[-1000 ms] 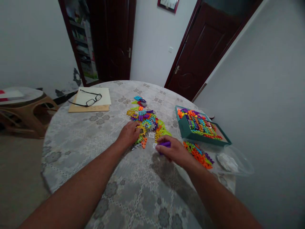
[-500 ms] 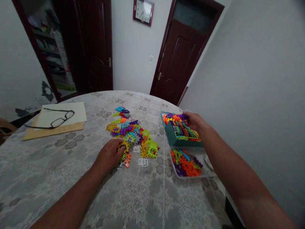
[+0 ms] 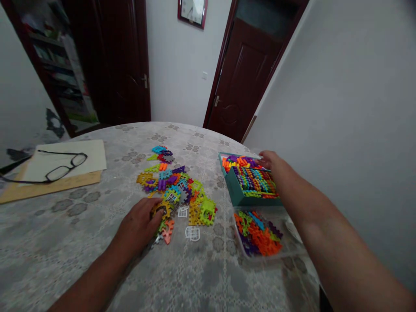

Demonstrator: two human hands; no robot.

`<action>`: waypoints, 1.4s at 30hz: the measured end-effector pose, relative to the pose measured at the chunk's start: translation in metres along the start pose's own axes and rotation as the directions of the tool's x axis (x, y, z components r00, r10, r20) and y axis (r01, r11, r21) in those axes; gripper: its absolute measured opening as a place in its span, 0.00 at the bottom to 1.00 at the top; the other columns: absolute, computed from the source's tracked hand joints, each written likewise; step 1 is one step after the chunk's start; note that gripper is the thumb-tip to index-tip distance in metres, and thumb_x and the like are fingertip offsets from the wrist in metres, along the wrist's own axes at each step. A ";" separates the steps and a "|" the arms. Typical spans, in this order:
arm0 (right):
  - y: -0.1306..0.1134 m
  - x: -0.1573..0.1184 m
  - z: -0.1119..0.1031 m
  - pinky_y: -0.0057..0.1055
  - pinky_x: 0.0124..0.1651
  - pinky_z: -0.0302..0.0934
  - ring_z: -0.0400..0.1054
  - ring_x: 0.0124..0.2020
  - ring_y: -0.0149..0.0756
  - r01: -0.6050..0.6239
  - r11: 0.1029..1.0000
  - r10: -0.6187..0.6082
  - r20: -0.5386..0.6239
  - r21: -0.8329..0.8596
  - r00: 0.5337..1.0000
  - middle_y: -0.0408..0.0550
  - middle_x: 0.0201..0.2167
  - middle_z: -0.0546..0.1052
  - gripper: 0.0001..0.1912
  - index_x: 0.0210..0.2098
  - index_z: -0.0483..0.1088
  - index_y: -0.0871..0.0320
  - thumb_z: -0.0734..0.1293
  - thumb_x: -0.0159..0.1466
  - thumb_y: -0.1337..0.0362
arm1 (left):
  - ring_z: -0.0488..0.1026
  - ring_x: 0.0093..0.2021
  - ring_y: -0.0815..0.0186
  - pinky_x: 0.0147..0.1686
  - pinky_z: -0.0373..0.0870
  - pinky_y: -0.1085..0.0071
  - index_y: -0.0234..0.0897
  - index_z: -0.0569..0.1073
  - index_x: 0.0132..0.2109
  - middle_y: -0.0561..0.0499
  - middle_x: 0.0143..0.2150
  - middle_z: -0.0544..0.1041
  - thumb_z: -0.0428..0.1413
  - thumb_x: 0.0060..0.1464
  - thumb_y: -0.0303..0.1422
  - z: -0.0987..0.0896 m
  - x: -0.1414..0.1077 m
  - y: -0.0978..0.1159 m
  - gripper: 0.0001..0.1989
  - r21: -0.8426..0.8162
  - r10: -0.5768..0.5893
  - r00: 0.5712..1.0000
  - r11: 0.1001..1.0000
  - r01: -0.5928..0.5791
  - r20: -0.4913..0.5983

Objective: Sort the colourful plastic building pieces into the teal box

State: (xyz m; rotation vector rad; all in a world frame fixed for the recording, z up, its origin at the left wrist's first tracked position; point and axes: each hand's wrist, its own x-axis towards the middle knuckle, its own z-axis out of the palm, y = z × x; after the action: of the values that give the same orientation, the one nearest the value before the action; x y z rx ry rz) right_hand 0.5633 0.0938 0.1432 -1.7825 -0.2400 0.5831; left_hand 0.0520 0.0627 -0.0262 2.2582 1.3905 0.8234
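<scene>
My left hand (image 3: pixel 138 222) lies at the near left of a heap of colourful toothed plastic building pieces (image 3: pixel 177 186). Its thumb and fingers close on the edge of a yellow building piece (image 3: pixel 165 209), which stays down on the heap. Over the right end of a shallow open box (image 3: pixel 222 164) my right hand (image 3: pixel 270 158) reaches in, fingers loosely apart and partly hidden, with no piece visible in them. Purple, orange and yellow pieces (image 3: pixel 242 162) fill that box. Beside the right forearm, a teal box (image 3: pixel 236 190) holds rows of stacked colourful pieces.
In front of the teal box is a clear plastic tray (image 3: pixel 241 248) with orange, purple and green pieces. White window-shaped pieces (image 3: pixel 193 233) lie near the heap. Black glasses (image 3: pixel 66 168) rest on papers at the left. A wall (image 3: pixel 357 108) stands at the right.
My right hand has moved right along the shallow box, away from the purple piece it was touching. My left hand stays at the yellow piece. The view has shifted slightly.
</scene>
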 end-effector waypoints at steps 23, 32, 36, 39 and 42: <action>0.246 -0.390 0.026 0.71 0.75 0.43 0.43 0.79 0.67 0.990 0.132 -0.256 0.967 0.039 -0.004 0.55 0.79 0.57 0.32 0.74 0.62 0.50 0.67 0.74 0.52 | 0.80 0.46 0.53 0.45 0.71 0.64 0.37 0.79 0.56 0.40 0.48 0.84 0.58 0.64 0.42 -0.034 -0.007 0.016 0.19 0.179 -0.030 0.985 0.984 -0.001 0.170; 0.246 -0.349 0.033 0.61 0.77 0.41 0.53 0.76 0.54 0.993 0.070 -0.399 0.910 -0.094 0.114 0.54 0.73 0.66 0.25 0.69 0.68 0.51 0.67 0.74 0.55 | 0.80 0.40 0.59 0.39 0.68 0.67 0.40 0.79 0.49 0.48 0.41 0.85 0.58 0.63 0.37 -0.023 -0.007 0.027 0.12 0.096 -0.110 0.979 0.991 0.094 0.172; 0.244 -0.324 0.035 0.57 0.76 0.45 0.59 0.72 0.51 0.996 0.077 -0.453 0.888 -0.047 0.076 0.55 0.68 0.71 0.20 0.64 0.72 0.52 0.67 0.74 0.60 | 0.77 0.37 0.61 0.38 0.68 0.68 0.40 0.76 0.38 0.49 0.36 0.82 0.57 0.61 0.33 -0.015 -0.007 0.032 0.04 -0.007 -0.116 0.986 0.993 0.118 0.123; 0.242 -0.307 0.038 0.54 0.74 0.51 0.63 0.69 0.49 0.995 0.098 -0.501 0.862 -0.028 0.074 0.56 0.64 0.74 0.17 0.60 0.74 0.54 0.66 0.74 0.63 | 0.76 0.31 0.64 0.33 0.70 0.69 0.40 0.73 0.37 0.51 0.32 0.80 0.56 0.59 0.31 -0.011 -0.007 0.035 0.02 -0.229 -0.208 0.961 0.942 0.247 0.184; 0.243 -0.297 0.041 0.51 0.70 0.58 0.67 0.64 0.49 0.994 0.105 -0.565 0.821 -0.032 0.086 0.57 0.60 0.76 0.14 0.56 0.76 0.56 0.66 0.73 0.65 | 0.77 0.27 0.64 0.28 0.73 0.70 0.39 0.73 0.40 0.51 0.31 0.80 0.57 0.59 0.34 -0.009 -0.007 0.036 0.04 -0.431 -0.250 0.924 0.827 0.360 0.290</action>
State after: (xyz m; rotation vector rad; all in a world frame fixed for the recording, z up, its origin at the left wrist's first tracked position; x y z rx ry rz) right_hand 0.2561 -0.0762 -0.0173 -1.4940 -2.1530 0.1224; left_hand 0.0686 0.0403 -0.0004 1.6366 1.2354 0.6859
